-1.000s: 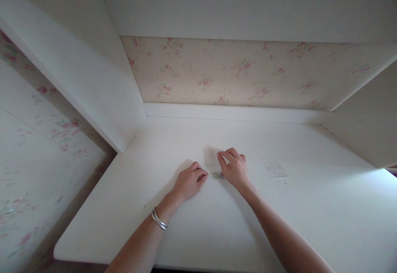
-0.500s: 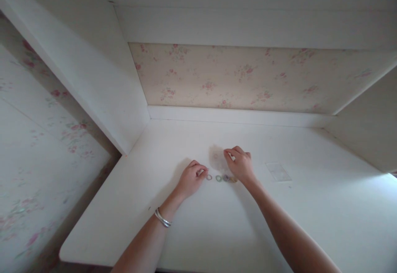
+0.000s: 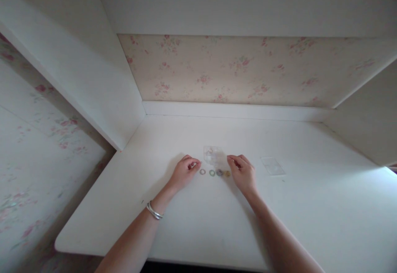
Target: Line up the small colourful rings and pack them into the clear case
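Several small rings lie in a row on the white desktop: a pinkish ring (image 3: 202, 171), a green ring (image 3: 212, 173), a purple-grey ring (image 3: 219, 172) and a yellow ring (image 3: 227, 173). Just left of the pinkish ring, my left hand (image 3: 183, 172) is closed, thumb and forefinger together. My right hand (image 3: 243, 173) hovers beside the yellow ring in a pinch. Whatever either pinch holds, if anything, is too small to make out. Behind the row is a clear plastic box (image 3: 217, 157) with a small pale ring (image 3: 210, 151) in its far left part.
A flat clear plastic piece (image 3: 273, 166) lies right of my right hand. The white desk (image 3: 192, 227) has a rounded front left corner. A side panel (image 3: 102, 78) rises at the left, and floral wallpaper (image 3: 229, 70) covers the back under a shelf.
My right hand has drawn back from over the clear box toward the yellow ring, uncovering the box. My left hand has shifted slightly away from the pinkish ring. The view has tilted a little.
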`<state>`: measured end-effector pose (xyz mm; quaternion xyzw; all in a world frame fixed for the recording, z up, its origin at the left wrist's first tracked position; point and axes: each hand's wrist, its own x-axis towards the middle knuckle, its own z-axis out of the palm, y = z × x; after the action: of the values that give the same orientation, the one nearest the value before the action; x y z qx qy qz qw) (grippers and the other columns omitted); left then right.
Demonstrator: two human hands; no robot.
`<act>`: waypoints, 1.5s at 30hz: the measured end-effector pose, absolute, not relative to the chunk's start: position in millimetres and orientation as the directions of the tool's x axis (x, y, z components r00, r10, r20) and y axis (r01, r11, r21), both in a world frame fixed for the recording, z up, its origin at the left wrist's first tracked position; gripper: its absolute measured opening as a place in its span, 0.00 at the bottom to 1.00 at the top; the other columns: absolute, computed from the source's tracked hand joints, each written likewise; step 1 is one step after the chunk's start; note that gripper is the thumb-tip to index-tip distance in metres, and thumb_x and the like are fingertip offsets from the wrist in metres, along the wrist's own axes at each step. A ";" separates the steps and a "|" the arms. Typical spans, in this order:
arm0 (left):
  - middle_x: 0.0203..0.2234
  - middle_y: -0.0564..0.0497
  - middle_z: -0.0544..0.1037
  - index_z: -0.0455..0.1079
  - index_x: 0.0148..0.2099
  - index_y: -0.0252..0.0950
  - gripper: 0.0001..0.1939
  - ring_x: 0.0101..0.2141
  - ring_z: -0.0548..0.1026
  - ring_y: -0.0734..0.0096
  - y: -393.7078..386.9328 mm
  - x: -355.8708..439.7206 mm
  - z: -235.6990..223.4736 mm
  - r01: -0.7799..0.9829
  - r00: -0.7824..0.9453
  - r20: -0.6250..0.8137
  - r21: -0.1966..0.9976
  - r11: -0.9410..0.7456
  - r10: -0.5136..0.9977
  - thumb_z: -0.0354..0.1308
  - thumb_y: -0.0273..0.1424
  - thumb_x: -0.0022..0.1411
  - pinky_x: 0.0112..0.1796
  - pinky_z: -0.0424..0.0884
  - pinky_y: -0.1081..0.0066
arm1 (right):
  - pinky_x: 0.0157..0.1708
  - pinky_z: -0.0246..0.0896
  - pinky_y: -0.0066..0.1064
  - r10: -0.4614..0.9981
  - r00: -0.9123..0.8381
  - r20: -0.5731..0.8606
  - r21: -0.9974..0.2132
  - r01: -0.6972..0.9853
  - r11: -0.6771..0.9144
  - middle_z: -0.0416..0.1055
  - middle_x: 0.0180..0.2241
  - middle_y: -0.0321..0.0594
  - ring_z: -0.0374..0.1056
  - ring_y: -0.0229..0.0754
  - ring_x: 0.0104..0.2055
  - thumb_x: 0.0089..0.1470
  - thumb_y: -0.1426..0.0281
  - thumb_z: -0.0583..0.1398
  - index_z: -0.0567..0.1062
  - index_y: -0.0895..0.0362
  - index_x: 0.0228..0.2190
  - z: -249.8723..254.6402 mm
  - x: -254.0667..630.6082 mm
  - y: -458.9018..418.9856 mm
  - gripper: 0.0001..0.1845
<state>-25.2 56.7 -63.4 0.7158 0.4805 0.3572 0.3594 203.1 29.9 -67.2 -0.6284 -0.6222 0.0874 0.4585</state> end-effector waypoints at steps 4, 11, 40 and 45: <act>0.31 0.51 0.72 0.73 0.39 0.35 0.12 0.29 0.68 0.74 60.8 -18.5 -61.0 0.391 0.188 0.125 0.900 -0.191 0.974 0.55 0.38 0.59 0.32 0.65 0.74 | 0.29 0.57 0.27 0.879 0.057 0.473 -0.640 0.708 0.298 0.69 0.27 0.38 0.64 0.36 0.28 0.58 0.64 0.53 0.77 0.54 0.33 -71.3 193.1 24.1 0.14; 0.31 0.50 0.72 0.74 0.37 0.35 0.10 0.30 0.69 0.74 90.8 8.1 -58.2 0.457 0.215 0.208 0.842 -0.287 0.954 0.55 0.35 0.58 0.33 0.66 0.73 | 0.29 0.57 0.26 0.870 -0.081 0.486 -0.574 0.721 0.388 0.69 0.27 0.38 0.64 0.35 0.28 0.59 0.67 0.52 0.76 0.54 0.36 -69.7 187.0 18.6 0.12; 0.34 0.50 0.77 0.74 0.40 0.37 0.16 0.34 0.73 0.69 53.5 -39.3 -55.3 0.427 0.237 0.062 0.890 -0.161 0.969 0.51 0.41 0.61 0.37 0.67 0.71 | 0.35 0.44 0.34 0.825 -0.401 0.398 -0.198 0.841 0.504 0.68 0.29 0.39 0.60 0.39 0.33 0.59 0.69 0.53 0.76 0.53 0.35 -55.6 155.9 8.9 0.11; 0.35 0.49 0.78 0.74 0.40 0.36 0.14 0.36 0.73 0.68 57.0 -38.4 -59.9 0.423 0.247 0.051 0.893 -0.155 0.968 0.52 0.39 0.60 0.38 0.68 0.71 | 0.35 0.44 0.34 0.818 -0.413 0.401 -0.183 0.838 0.514 0.68 0.29 0.39 0.60 0.39 0.33 0.59 0.70 0.53 0.76 0.53 0.36 -60.1 152.2 11.2 0.11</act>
<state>-38.4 57.0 -59.9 0.6800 0.5110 0.3394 0.4015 152.2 11.2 -60.1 -0.4926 -0.8403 -0.0231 0.2250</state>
